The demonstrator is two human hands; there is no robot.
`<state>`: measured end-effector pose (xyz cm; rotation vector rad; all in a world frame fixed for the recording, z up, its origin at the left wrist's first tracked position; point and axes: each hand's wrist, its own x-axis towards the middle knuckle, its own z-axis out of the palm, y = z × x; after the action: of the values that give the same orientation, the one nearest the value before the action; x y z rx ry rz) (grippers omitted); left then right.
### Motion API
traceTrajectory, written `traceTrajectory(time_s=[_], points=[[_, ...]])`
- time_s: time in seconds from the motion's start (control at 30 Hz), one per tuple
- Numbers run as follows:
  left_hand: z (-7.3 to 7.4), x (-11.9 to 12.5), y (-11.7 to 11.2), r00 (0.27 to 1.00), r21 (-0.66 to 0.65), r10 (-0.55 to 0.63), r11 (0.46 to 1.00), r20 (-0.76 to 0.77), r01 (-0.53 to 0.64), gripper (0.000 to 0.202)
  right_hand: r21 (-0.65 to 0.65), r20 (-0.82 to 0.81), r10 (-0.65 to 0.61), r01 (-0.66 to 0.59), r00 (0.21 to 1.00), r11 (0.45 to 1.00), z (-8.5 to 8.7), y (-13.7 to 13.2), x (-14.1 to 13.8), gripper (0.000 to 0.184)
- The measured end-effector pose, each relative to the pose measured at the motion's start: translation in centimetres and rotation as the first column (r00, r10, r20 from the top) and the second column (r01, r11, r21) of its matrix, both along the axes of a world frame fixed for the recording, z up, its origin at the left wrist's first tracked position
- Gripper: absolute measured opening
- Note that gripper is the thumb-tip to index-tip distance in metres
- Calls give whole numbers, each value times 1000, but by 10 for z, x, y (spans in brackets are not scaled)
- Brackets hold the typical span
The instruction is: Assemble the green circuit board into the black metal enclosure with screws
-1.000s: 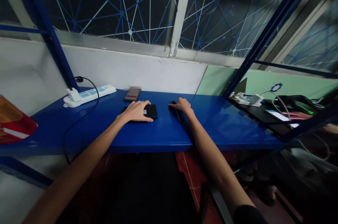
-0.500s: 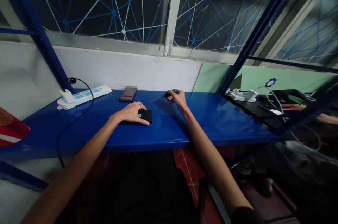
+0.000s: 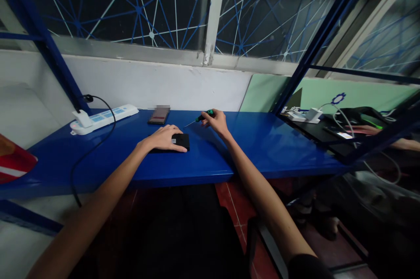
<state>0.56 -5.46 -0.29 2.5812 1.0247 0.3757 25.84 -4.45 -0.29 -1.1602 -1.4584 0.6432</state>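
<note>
At the far left edge a red and orange object (image 3: 13,160) shows only in part, beside the blue worktop (image 3: 262,147). Further in, a white power strip (image 3: 101,118) lies along the back of the worktop near the white wall, with a white plug (image 3: 82,118) seated at its left end and a black cable (image 3: 95,147) curving from it across the surface and down over the front edge. To its right, close to the wall, a phone (image 3: 159,115) lies flat with its screen up.

The left hand (image 3: 162,139) lies palm down on a flat black device (image 3: 179,142) that rests on the worktop in front of the phone; its fingers are spread flat over the device's left part, pressing on it rather than curled round it. A small pale label shows on the device just past the fingertips.

Just to the right, the right hand (image 3: 215,122) is raised slightly above the worktop, its fingers clamped on the green and black handle of a screwdriver (image 3: 198,119). The thin shaft points left and down toward the device's far corner, and the tip is near it but apart.

At the far right, on a separate dark bench (image 3: 331,141), lie a white charger (image 3: 314,115) with cables, and another person's hand (image 3: 362,129).
</note>
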Motion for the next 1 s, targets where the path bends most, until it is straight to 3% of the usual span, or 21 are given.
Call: traceTrajectory(time_s=[0.13, 0.23, 0.33, 0.5, 1.0], points=[[1, 1, 0, 1000, -3, -8, 1000, 10, 8, 66, -13, -12, -5, 5, 1000, 1000, 1, 1, 0, 33], [-1, 2, 3, 992, 13, 13, 1000, 127, -15, 56, -22, -98, 14, -17, 995, 1000, 5, -1, 0, 34], [-5, 3, 9, 944, 97, 138, 980, 299, -174, 46, -45, -227, 62, -74, 972, 996, 11, -6, 0, 33], [-12, 3, 13, 863, 124, 309, 915, 400, -385, 35, -60, -313, 128, -154, 941, 986, 20, -14, -3, 31], [-15, 7, 14, 857, 202, 283, 895, 430, -397, 18, -50, -326, 224, -253, 919, 966, 23, -19, -7, 33]])
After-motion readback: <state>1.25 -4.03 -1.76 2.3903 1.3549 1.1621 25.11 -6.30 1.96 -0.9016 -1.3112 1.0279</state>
